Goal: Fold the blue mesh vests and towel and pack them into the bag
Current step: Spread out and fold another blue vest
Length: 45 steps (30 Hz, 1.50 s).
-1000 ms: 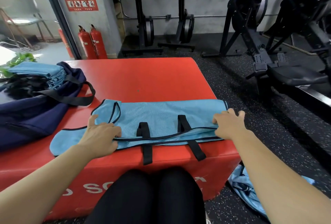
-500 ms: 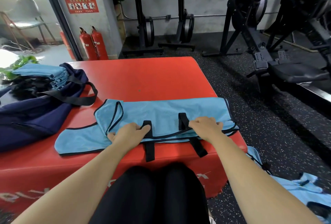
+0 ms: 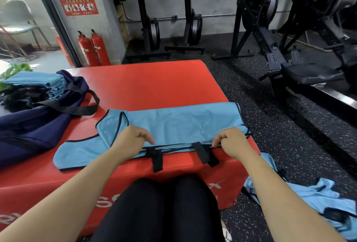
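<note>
Together, both hands grip the near hem of a blue mesh vest (image 3: 183,123) that lies flat along the near edge of a red padded box (image 3: 144,83). The left hand (image 3: 133,141) curls its fingers into the cloth near the vest's middle, with the thumb lying along the hem. The right hand (image 3: 231,142) pinches the hem closer to the right corner, fingers closed tight. Two black straps (image 3: 157,161) hang over the box's near edge between the hands. A navy fabric bag (image 3: 38,125) slumps at the left edge, with a stack of folded blue cloth (image 3: 36,81) in its open mouth. More blue vests (image 3: 309,199) lie crumpled on the speckled rubber floor (image 3: 289,135) beside the right corner. The vest is thin and trimmed in black.
</note>
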### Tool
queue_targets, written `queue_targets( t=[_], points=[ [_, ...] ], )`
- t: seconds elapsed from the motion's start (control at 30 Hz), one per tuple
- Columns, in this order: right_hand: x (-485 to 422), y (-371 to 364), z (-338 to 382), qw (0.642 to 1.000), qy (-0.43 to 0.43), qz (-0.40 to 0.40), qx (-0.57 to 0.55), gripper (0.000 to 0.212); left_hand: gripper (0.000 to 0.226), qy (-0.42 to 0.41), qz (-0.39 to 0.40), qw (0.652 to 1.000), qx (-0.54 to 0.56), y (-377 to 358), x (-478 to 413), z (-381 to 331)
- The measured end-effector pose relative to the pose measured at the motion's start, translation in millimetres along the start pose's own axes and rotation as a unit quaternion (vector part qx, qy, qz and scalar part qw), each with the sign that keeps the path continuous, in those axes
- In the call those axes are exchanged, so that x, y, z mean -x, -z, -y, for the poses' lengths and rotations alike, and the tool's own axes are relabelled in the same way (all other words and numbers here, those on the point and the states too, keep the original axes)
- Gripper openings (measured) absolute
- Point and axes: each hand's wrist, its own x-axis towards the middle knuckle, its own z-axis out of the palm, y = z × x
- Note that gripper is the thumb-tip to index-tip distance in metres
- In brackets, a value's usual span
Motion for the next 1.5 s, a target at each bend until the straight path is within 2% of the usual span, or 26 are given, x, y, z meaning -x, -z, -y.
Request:
queue_targets(
  t=[0.07,0.13,0.23,0.3,0.37,0.53,0.73,0.83,0.93,1.0,1.1,1.17,1.23,1.3,1.37,1.43,1.5],
  points=[
    [1.9,4.7,-0.9,1.000,0.002,-0.019,0.002,0.046,0.050,-0.020,-0.003,1.000,-0.005,-9.9,-9.3,-19.1],
    [4.3,10.3,-3.1,0.998,-0.006,-0.054,0.016,0.040,0.039,-0.049,0.034,0.998,-0.034,-28.7,-17.2,-37.7],
    [-1.0,21.6,-19.3,0.986,-0.023,-0.161,0.026,0.033,0.032,-0.078,0.080,0.991,-0.078,-59.1,-29.5,-57.4],
    [-8.0,31.6,-31.4,0.977,-0.039,-0.205,0.048,0.030,0.029,-0.085,0.098,0.986,-0.103,-75.0,-36.0,-68.3],
    [-15.9,39.5,-40.5,0.976,-0.053,-0.192,0.082,0.030,0.027,-0.086,0.110,0.984,-0.108,-89.3,-40.7,-80.0],
    [-28.9,46.4,-56.4,0.981,-0.118,-0.094,0.126,0.027,0.019,-0.094,0.150,0.980,-0.086,-117.4,-49.7,-101.3],
    [-30.2,52.3,-69.1,0.985,-0.136,-0.080,0.066,0.034,0.009,-0.064,0.201,0.973,-0.096,-130.6,-56.2,-112.9],
    [-31.7,54.6,-69.9,0.986,-0.133,-0.081,0.058,0.026,0.018,-0.063,0.244,0.964,-0.086,-130.3,-57.2,-118.9],
    [-28.7,56.4,-70.8,0.983,-0.144,-0.072,0.085,0.035,0.024,-0.064,0.257,0.962,-0.066,-130.5,-57.7,-123.1],
    [-26.6,57.6,-71.7,0.980,-0.155,-0.065,0.105,0.036,0.025,-0.063,0.255,0.964,-0.046,-131.8,-59.3,-123.2],
    [-25.7,55.7,-70.0,0.981,-0.158,-0.082,0.075,0.021,0.023,-0.039,0.235,0.971,0.001,-135.0,-56.6,-125.4],
    [-24.9,52.0,-65.6,0.982,-0.138,-0.099,0.078,0.027,0.021,-0.021,0.225,0.974,0.014,-139.5,-55.7,-127.7],
    [-23.5,47.8,-61.7,0.979,-0.115,-0.094,0.141,0.030,0.014,-0.026,0.190,0.981,-0.023,-145.7,-55.5,-129.8],
    [-22.2,45.2,-60.5,0.974,-0.097,-0.106,0.175,0.023,0.015,-0.064,0.113,0.985,-0.111,-147.5,-49.1,-137.0],
    [-22.2,44.4,-62.3,0.972,-0.067,-0.141,0.175,0.015,0.022,-0.145,0.047,0.972,-0.177,-149.8,-44.4,-141.3],
    [-21.8,43.3,-63.2,0.974,-0.020,-0.144,0.172,0.017,0.025,-0.207,0.045,0.952,-0.219,-152.7,-39.0,-141.6],
    [-20.6,42.2,-63.2,0.973,0.010,-0.096,0.210,0.017,0.026,-0.217,0.082,0.942,-0.241,-156.1,-34.7,-138.6]
  ],
)
